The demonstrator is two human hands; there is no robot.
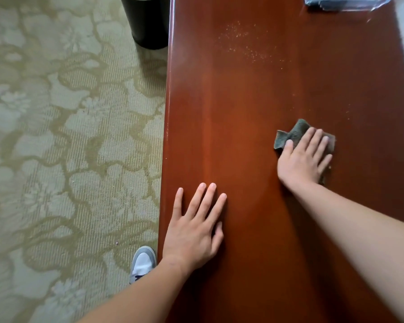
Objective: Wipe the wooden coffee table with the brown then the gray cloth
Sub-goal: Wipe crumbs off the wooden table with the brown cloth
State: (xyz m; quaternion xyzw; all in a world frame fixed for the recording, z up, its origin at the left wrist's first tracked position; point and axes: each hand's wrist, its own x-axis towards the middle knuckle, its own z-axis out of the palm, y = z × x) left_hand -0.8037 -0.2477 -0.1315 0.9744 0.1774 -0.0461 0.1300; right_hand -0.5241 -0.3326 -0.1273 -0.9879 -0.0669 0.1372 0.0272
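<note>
The reddish-brown wooden coffee table (pixel 254 117) fills the right half of the view. My right hand (pixel 304 160) lies flat with straight fingers on a small crumpled grey-green cloth (pixel 289 135), pressing it onto the tabletop right of centre. My left hand (pixel 196 231) rests flat on the bare wood near the table's left edge, fingers spread. A patch of pale crumbs or dust (pixel 247 43) speckles the wood farther away. Another bluish-grey cloth under clear plastic (pixel 341 2) lies at the far right end, partly cut off by the frame.
A black cylindrical bin (pixel 147 22) stands on the patterned green carpet (pixel 68 136) just left of the table's far part. My white and grey shoe (pixel 144 263) is on the carpet beside the table's left edge.
</note>
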